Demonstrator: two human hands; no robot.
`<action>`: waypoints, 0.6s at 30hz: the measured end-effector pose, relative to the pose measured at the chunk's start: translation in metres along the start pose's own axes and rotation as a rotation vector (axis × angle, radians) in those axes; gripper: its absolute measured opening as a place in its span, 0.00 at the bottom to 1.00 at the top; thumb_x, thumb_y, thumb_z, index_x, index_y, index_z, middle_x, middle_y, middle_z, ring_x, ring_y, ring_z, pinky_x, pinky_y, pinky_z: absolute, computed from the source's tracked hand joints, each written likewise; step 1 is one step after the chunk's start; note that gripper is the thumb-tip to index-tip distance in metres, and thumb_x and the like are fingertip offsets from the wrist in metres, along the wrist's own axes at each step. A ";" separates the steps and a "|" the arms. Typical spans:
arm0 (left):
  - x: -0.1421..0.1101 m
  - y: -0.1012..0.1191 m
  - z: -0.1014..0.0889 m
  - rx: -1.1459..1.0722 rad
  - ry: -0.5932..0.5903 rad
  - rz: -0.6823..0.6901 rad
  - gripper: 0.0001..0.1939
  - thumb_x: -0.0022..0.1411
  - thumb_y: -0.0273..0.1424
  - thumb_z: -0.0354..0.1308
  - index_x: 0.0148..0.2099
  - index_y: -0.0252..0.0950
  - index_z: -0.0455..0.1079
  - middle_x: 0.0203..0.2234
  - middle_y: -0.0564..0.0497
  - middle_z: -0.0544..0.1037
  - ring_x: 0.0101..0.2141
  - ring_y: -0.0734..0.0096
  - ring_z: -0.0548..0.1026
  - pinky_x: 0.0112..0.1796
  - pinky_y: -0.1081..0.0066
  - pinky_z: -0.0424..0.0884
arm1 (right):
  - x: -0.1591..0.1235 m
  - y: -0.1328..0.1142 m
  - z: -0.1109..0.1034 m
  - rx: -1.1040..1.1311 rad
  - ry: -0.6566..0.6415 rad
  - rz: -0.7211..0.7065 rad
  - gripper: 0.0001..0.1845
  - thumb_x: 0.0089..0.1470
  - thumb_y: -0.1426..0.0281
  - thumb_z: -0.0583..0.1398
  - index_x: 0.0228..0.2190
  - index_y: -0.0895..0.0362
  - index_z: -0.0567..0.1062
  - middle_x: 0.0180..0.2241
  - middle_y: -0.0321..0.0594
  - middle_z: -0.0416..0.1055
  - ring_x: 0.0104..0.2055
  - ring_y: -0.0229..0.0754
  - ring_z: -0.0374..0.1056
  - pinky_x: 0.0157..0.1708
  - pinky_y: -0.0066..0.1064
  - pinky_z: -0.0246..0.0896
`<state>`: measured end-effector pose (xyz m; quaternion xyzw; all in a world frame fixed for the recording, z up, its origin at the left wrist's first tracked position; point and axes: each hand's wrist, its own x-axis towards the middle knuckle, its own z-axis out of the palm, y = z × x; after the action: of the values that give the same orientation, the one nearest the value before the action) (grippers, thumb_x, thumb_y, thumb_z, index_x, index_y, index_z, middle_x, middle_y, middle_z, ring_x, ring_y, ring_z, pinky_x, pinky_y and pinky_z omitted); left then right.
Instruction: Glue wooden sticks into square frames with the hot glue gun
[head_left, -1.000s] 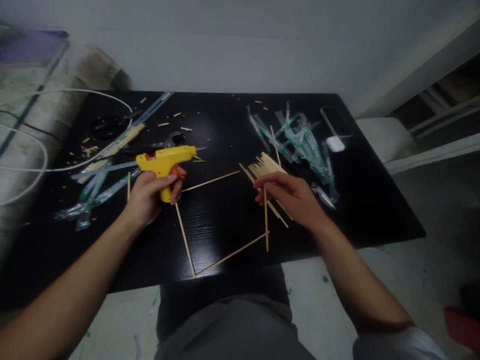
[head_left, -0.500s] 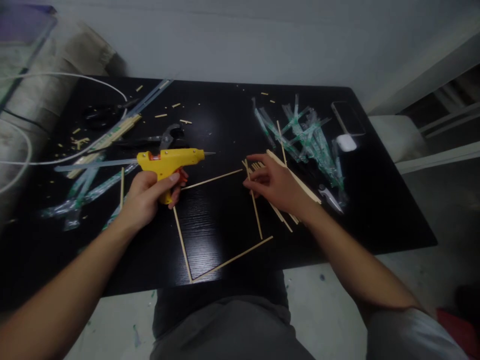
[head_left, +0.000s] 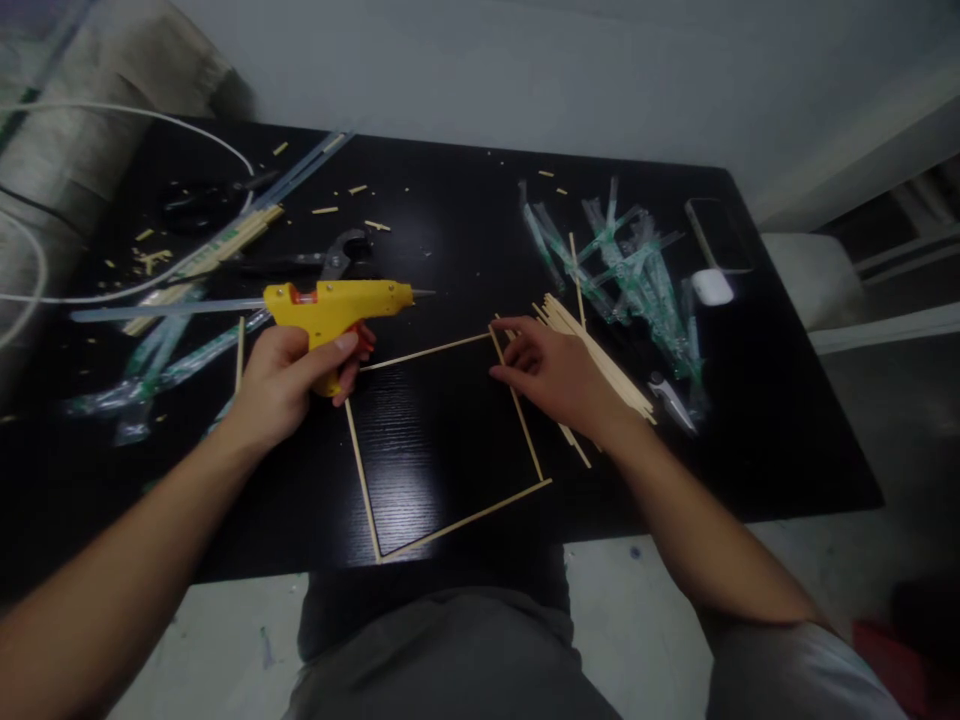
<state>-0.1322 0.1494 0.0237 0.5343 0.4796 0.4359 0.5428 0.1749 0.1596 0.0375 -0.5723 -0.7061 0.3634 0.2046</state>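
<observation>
The left hand (head_left: 289,385) holds a yellow glue gun (head_left: 337,303), its grip closed round the handle, thumb along the side and fingers by the red trigger. The nozzle points toward the person's right, above the worktop (head_left: 442,430), and a translucent glue stick (head_left: 169,308) juts from the back of the gun.

In the middle, four thin wooden sticks lie as a slanted four-sided outline: a left stick (head_left: 360,470), a near stick (head_left: 465,519), a far stick (head_left: 427,352) and a right stick (head_left: 525,425). The left and near sticks meet at the near left corner; the far left corner is partly hidden by the left hand.

The right hand (head_left: 562,375) is at the far right corner — its grip slightly open, thumb and forefinger apart over the upper part of the right stick. Whether the fingertips press on it, I cannot tell.

Just beyond that hand lies a loose pile of sticks (head_left: 600,360), partly under the wrist, with crumpled clear-and-green wrappers (head_left: 637,265) behind it. Near these are a phone (head_left: 718,235), a white case (head_left: 712,287) and a small silvery blade (head_left: 671,400).

On the left lie a bundle of sticks (head_left: 217,260), more wrapping (head_left: 172,370), a white cable (head_left: 202,125) and a dark grey-headed tool (head_left: 341,255) — this last just behind the glue gun.
</observation>
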 end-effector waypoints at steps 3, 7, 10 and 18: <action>0.000 0.000 -0.001 -0.015 0.017 0.010 0.17 0.63 0.43 0.69 0.38 0.32 0.79 0.20 0.52 0.74 0.18 0.74 0.69 0.20 0.72 0.62 | -0.001 0.000 0.000 -0.032 0.003 -0.008 0.26 0.55 0.74 0.70 0.55 0.54 0.76 0.36 0.36 0.80 0.33 0.40 0.75 0.38 0.33 0.69; 0.001 0.002 0.000 -0.036 0.021 0.025 0.15 0.63 0.42 0.69 0.38 0.32 0.79 0.20 0.52 0.74 0.17 0.75 0.69 0.19 0.73 0.61 | -0.003 0.001 0.001 -0.071 0.009 -0.022 0.25 0.55 0.75 0.70 0.54 0.54 0.76 0.37 0.36 0.80 0.32 0.39 0.75 0.39 0.33 0.70; 0.002 0.003 0.001 -0.049 0.022 0.033 0.15 0.63 0.41 0.69 0.37 0.32 0.78 0.19 0.53 0.73 0.16 0.75 0.69 0.19 0.73 0.61 | -0.003 0.003 0.002 -0.072 0.012 -0.032 0.25 0.55 0.76 0.69 0.54 0.54 0.76 0.37 0.36 0.79 0.32 0.39 0.75 0.39 0.33 0.70; 0.002 0.002 -0.003 -0.080 0.032 0.044 0.16 0.63 0.41 0.69 0.38 0.31 0.78 0.21 0.52 0.74 0.17 0.75 0.69 0.19 0.72 0.60 | -0.007 0.002 0.001 -0.054 0.011 -0.033 0.22 0.54 0.76 0.69 0.51 0.55 0.78 0.37 0.37 0.79 0.33 0.40 0.75 0.38 0.35 0.71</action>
<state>-0.1343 0.1518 0.0259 0.5153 0.4585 0.4750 0.5465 0.1775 0.1529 0.0358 -0.5681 -0.7237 0.3377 0.1989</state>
